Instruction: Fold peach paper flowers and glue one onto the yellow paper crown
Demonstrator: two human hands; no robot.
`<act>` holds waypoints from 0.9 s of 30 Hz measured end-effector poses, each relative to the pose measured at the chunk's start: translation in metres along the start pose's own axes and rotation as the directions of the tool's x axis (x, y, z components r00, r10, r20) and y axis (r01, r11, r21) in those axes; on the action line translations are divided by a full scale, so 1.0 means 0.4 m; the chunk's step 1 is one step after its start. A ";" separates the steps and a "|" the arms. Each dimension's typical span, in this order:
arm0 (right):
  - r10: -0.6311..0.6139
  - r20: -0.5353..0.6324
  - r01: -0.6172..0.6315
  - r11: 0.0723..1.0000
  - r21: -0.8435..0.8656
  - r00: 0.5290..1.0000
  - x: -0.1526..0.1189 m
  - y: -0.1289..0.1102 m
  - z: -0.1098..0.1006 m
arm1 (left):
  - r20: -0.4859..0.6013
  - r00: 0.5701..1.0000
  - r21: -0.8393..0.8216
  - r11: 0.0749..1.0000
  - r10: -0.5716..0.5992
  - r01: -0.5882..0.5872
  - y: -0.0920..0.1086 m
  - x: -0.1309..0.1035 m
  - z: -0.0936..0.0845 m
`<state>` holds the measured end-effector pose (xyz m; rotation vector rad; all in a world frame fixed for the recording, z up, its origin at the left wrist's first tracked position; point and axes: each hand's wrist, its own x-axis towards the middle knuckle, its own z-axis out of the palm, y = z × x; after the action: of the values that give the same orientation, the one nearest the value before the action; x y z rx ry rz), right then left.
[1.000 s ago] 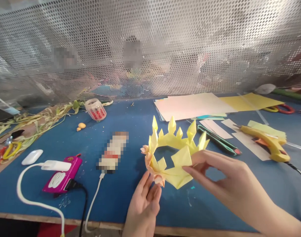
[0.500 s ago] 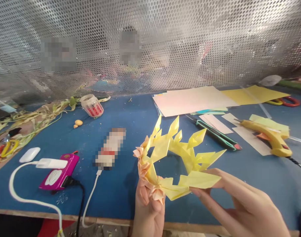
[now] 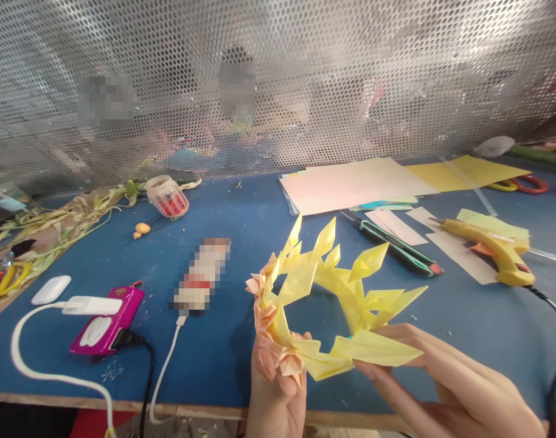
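A yellow paper crown point(image 3: 346, 292) is held up over the front of the table, tilted so its ring faces me. Pointed folded leaves rise from its rim, and peach paper flowers point(image 3: 265, 317) line its left side. My left hand point(image 3: 280, 377) grips the crown from below, beneath the flowers, with its fingers closed on the band. At the lower right edge, my right hand point(image 3: 446, 377) pinches the crown between thumb and fingers, by a broad yellow leaf. Part of the band behind the front leaf is hidden.
Right of the crown lie a green utility knife point(image 3: 399, 246), paper strips point(image 3: 396, 226) and a yellow glue gun point(image 3: 492, 243) with a cord. Paper sheets point(image 3: 351, 185) are stacked behind. Leftward are a magenta power strip point(image 3: 107, 319), a blurred-out phone point(image 3: 202, 274) and a jar point(image 3: 167, 196).
The crown and my right hand have shifted slightly right and down in view. Both hands keep their hold on the crown.
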<state>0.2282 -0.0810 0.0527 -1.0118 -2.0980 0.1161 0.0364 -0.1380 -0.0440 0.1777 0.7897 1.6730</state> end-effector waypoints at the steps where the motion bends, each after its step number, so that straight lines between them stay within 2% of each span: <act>1: 0.000 0.002 0.000 1.000 -0.001 1.000 0.002 0.000 0.001 | -0.001 1.000 0.001 1.000 -0.005 0.005 0.001 0.000 0.002; 11: -0.001 -0.002 0.001 1.000 -0.016 1.000 -0.011 0.005 -0.011 | 0.095 0.994 -0.099 0.993 -0.055 0.064 0.008 0.001 0.084; 27: 0.010 -0.012 -0.010 1.000 0.012 1.000 -0.006 0.011 -0.001 | 0.080 0.994 -0.137 0.987 -0.077 0.087 0.016 -0.003 0.107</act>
<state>0.2321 -0.0798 0.0496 -1.0138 -2.0797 0.1269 0.0538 -0.1222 -0.0076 0.1077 0.6130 1.6279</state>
